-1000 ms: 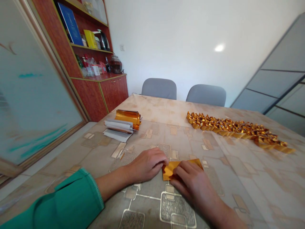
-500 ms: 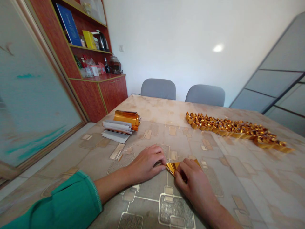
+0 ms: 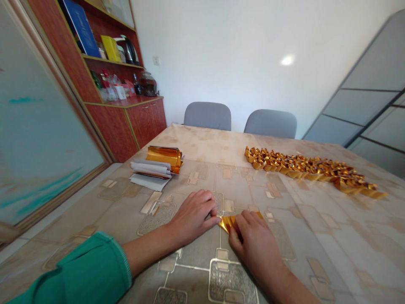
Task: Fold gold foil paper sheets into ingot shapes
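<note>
A piece of gold foil paper [image 3: 225,223] lies flat and folded between my hands at the near middle of the table. My left hand [image 3: 198,215] is closed, its fingertips pinching the paper's pointed left end. My right hand [image 3: 255,236] is closed over the paper's right part, thumb and fingers pressing on it; much of the sheet is hidden beneath. Farther left lies a loose stack of foil sheets [image 3: 163,158], gold on one side and pale on the other, some curled. At the right stand rows of folded gold foil pieces [image 3: 297,164], packed close together.
A patterned cloth covers the table [image 3: 196,253]. Two grey chairs [image 3: 207,116] stand at its far edge before a white wall. A red-brown cabinet [image 3: 145,118] with shelves of household items is at the back left, beside a frosted glass door [image 3: 38,126].
The view has shifted slightly. My right thumb and fingers have pressed closer to the foil paper, which looks flatter at its left end. My left hand keeps its pinch.
</note>
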A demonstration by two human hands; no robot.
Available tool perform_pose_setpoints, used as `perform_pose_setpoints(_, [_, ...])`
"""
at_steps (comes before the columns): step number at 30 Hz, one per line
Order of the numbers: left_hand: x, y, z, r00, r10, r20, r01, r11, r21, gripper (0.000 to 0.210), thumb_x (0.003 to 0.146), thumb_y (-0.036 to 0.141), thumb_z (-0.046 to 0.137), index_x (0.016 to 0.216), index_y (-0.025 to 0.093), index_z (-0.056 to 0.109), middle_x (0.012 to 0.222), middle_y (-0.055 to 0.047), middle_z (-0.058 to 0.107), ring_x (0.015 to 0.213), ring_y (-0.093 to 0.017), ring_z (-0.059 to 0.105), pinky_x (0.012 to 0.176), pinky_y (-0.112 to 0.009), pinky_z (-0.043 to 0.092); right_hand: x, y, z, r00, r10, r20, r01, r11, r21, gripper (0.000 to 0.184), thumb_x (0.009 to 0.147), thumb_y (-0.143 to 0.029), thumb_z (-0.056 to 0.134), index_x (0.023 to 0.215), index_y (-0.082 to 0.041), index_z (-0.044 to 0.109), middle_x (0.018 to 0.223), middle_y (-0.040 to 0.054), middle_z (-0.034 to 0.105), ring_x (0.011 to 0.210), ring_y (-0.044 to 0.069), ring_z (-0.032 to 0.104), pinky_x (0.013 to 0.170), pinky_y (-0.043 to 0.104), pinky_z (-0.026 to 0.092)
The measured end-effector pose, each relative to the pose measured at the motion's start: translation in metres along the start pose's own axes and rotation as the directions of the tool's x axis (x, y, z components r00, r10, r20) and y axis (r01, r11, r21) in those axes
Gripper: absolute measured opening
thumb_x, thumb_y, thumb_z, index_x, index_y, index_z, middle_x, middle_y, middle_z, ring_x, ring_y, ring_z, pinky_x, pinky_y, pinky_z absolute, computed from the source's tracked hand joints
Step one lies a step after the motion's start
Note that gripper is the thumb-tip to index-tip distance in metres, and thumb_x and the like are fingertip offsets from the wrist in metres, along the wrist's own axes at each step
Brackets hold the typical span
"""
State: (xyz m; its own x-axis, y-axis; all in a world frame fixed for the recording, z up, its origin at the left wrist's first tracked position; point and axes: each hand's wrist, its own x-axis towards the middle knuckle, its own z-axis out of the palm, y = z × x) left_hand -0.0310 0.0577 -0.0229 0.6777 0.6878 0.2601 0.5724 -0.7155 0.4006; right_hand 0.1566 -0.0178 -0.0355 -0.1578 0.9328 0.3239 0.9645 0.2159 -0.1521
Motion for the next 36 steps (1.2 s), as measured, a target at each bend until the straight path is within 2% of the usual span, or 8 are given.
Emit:
perform_pose_setpoints(14, [0.0,0.004,-0.001,0.998,-0.066,0.0,0.066,0.998,0.007,0.016,0.081,0.026,0.074,0.076,0.018,0.061,0.092,-0.001,0.058,0.093,-0.021,0.053,0.079,-0.034,0.038,-0.001,0.003,0.0,0.999,-0.001,0.047,0.001,1.0,0.013,0.015,0.082,-0.012,0.059,0.07,-0.02,0.061,0.073,0.0042,0.061,0.072,0.023,0.058,0.067,0.034,0.038])
perform_pose_setpoints(20, [0.0,0.003,0.001,0.992,-0.115,-0.044,0.117,0.992,0.048,0.02,0.08,0.028,0.075,0.076,0.018,0.058,0.088,-0.001,0.057,0.089,-0.021,0.053,0.077,-0.034,0.041,-0.005,0.009,0.0,0.999,-0.028,0.044,0.025,0.998,0.063,0.012,0.079,-0.01,0.058,0.073,-0.02,0.058,0.076,0.0038,0.061,0.074,0.023,0.057,0.068,0.033,0.039])
perform_pose_setpoints(22, [-0.002,0.005,0.001,0.995,-0.047,-0.087,0.055,0.994,0.096,0.016,0.084,0.027,0.071,0.08,0.018,0.059,0.089,-0.002,0.058,0.089,-0.021,0.053,0.078,-0.035,0.042,-0.004,0.009,0.0,0.999,-0.033,0.031,0.031,0.998,0.052,0.011,0.078,-0.009,0.058,0.075,-0.02,0.057,0.075,0.0033,0.06,0.073,0.023,0.057,0.067,0.033,0.038])
perform_pose_setpoints(24, [-0.006,0.009,0.002,0.987,0.115,-0.114,-0.095,0.982,0.162,0.008,0.092,0.025,0.062,0.087,0.018,0.061,0.094,-0.004,0.061,0.091,-0.021,0.053,0.081,-0.035,0.042,-0.004,0.008,0.001,0.999,-0.032,0.021,0.031,0.999,0.038,0.012,0.077,-0.009,0.057,0.075,-0.02,0.057,0.074,0.0029,0.06,0.072,0.023,0.057,0.066,0.033,0.038])
perform_pose_setpoints(27, [-0.012,0.017,0.008,0.931,0.36,-0.056,-0.343,0.917,0.204,0.014,0.098,0.021,0.05,0.096,0.019,0.064,0.097,-0.004,0.064,0.089,-0.019,0.055,0.082,-0.034,0.044,-0.003,0.007,0.001,0.999,-0.03,0.022,0.03,0.999,0.025,0.012,0.078,-0.009,0.057,0.075,-0.02,0.057,0.074,0.003,0.061,0.071,0.022,0.058,0.065,0.032,0.038])
perform_pose_setpoints(30, [-0.018,0.024,0.014,0.916,0.4,0.017,-0.395,0.896,0.205,0.013,0.097,0.019,0.051,0.098,0.016,0.064,0.093,-0.004,0.065,0.083,-0.019,0.055,0.077,-0.031,0.047,-0.003,0.007,0.002,0.999,-0.033,0.023,0.033,0.999,0.004,0.012,0.078,-0.009,0.058,0.075,-0.02,0.057,0.075,0.0033,0.062,0.071,0.022,0.058,0.065,0.032,0.038])
perform_pose_setpoints(33, [-0.022,0.027,0.013,0.913,0.403,0.063,-0.407,0.888,0.215,0.011,0.094,0.02,0.057,0.101,0.015,0.063,0.098,-0.005,0.066,0.088,-0.021,0.056,0.081,-0.034,0.047,-0.004,0.008,0.001,0.999,-0.044,0.016,0.044,0.999,-0.02,0.011,0.078,-0.009,0.06,0.077,-0.02,0.058,0.077,0.0042,0.062,0.074,0.023,0.058,0.067,0.033,0.04])
perform_pose_setpoints(36, [-0.025,0.029,0.005,0.911,0.395,0.121,-0.411,0.891,0.193,0.027,0.091,0.031,0.064,0.112,0.015,0.061,0.107,-0.006,0.065,0.096,-0.023,0.056,0.088,-0.036,0.045,-0.007,0.009,-0.002,0.998,-0.053,0.025,0.053,0.999,0.001,0.008,0.081,-0.011,0.061,0.079,-0.019,0.059,0.079,0.0051,0.062,0.077,0.024,0.058,0.069,0.034,0.042])
